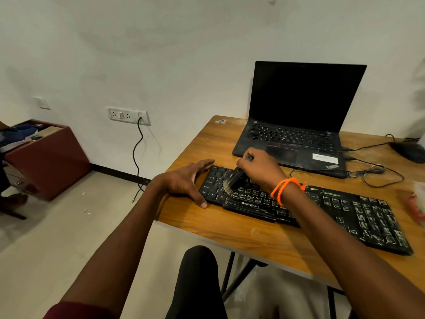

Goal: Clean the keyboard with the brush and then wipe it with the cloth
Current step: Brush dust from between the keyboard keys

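Observation:
A black dusty keyboard [358,215] lies across the wooden table [253,236]. My right hand [259,168] grips a dark brush [234,178] whose pale bristles touch the keys near the keyboard's left end. My left hand [187,179] rests at the keyboard's left edge, fingers spread, thumb at the front corner and index along the back corner. A white and red cloth [417,201], blurred, lies at the table's right edge.
An open black laptop [296,134] stands behind the keyboard, with cables [377,171] and a mouse [409,151] to its right. A maroon box [46,157] sits on the floor at left. A wall socket [128,115] with a hanging cord is on the wall.

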